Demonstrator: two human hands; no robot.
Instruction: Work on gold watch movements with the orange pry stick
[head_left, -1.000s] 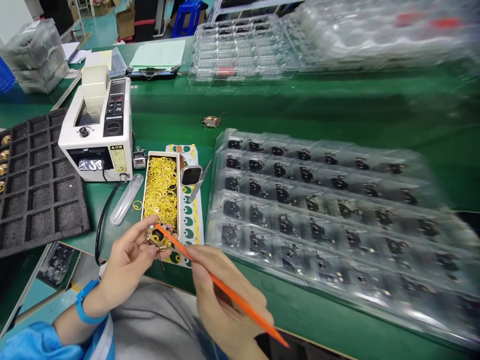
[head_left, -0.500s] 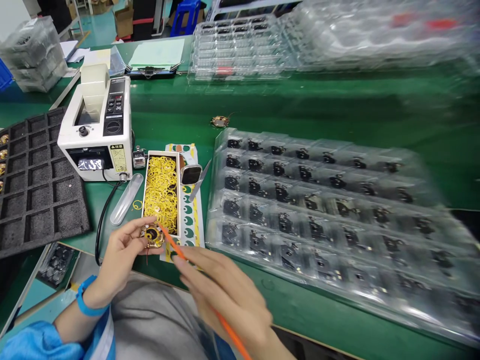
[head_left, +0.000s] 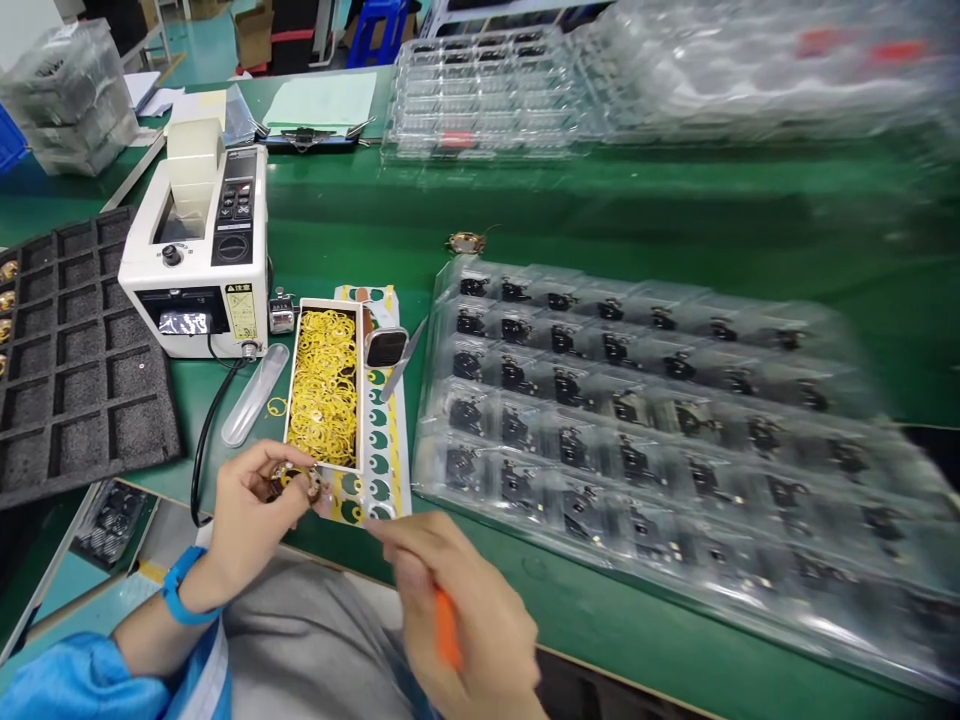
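My left hand (head_left: 244,520) is closed around a small round coil part (head_left: 294,483). Thumb and fingertips pinch its rim and hold it up just off the green table (head_left: 360,220). A blue wristband (head_left: 177,598) sits on that wrist.

My right hand (head_left: 469,620) is blurred. Its fingers are curled around an orange stick (head_left: 448,612), of which only a short piece shows between them. This hand is nearer to me than the left and apart from the part.

Just beyond my left fingertips is the near end of a white box of yellow rings (head_left: 324,385). Beside the box, toward my right hand, lies a sticker sheet (head_left: 380,440) with green dots, and metal tweezers (head_left: 403,358) rest across its far end.

To the outer side of my left fingers lie a clear tube (head_left: 255,395) and a black foam tray (head_left: 71,350). A white tape dispenser (head_left: 199,250) stands farther out.

Beyond my right fingers spreads a clear blister tray (head_left: 637,420) with black pieces in its pockets. A loose round part (head_left: 466,242) lies on the table past its far corner.
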